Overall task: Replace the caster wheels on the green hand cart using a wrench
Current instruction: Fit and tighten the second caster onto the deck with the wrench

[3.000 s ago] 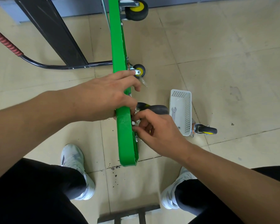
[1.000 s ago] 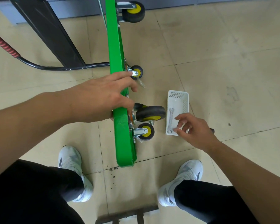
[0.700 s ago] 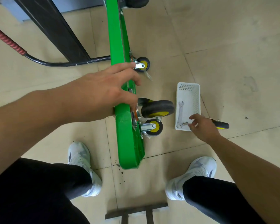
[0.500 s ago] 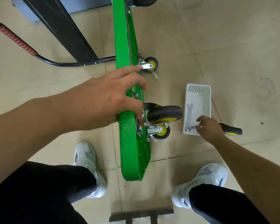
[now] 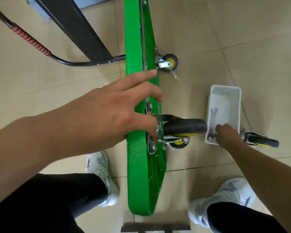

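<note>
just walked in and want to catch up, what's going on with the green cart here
A person has the cart standing on its edge on the floor. The left hand holds the cart's upper edge, next to the big caster mounted on its underside. The right hand is down in the basket, at the near end of the wrench; whether it has gripped it yet cannot be told. A loose caster lies on the floor beside the basket.
</note>
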Demonstrator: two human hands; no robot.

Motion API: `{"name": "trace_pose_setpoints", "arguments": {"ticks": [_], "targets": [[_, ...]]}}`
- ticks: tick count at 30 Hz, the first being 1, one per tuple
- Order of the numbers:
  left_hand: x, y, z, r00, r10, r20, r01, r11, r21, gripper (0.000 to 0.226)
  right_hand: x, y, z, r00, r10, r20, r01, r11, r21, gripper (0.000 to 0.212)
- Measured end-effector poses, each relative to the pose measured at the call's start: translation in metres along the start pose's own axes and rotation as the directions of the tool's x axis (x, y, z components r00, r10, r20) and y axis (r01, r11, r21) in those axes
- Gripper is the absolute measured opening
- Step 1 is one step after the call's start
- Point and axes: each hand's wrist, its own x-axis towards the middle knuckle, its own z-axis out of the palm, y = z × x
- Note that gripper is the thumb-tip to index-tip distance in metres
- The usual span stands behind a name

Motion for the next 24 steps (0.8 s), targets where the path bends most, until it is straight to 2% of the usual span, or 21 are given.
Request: {"name": "trace_pose_setpoints", "arguments": {"ticks": [9, 18, 24], "targets": [[0.001, 0.0, 0.001, 0.999, -0.029, 0.04, 0.031, 0.998, -0.054, 0.042, 0.003, -0.011, 0.006, 0.998, 0.053, -0.016, -0.053, 0.999, 0.001, 0.04], [0.003, -0.002, 0.003, 1.0, 0.009, 0.022, -0.008, 0.998, -0.057, 0.047, -0.007, -0.018, 0.0, 0.998, 0.057, -0.038, -0.056, 0.998, 0.036, 0.034], [0.001, -0.004, 0.005, 0.999, 0.046, -0.012, -0.046, 0.999, -0.001, 0.036, -0.02, -0.022, -0.022, 0.997, 0.055, -0.05, -0.048, 0.991, 0.128, 0.041]]}}
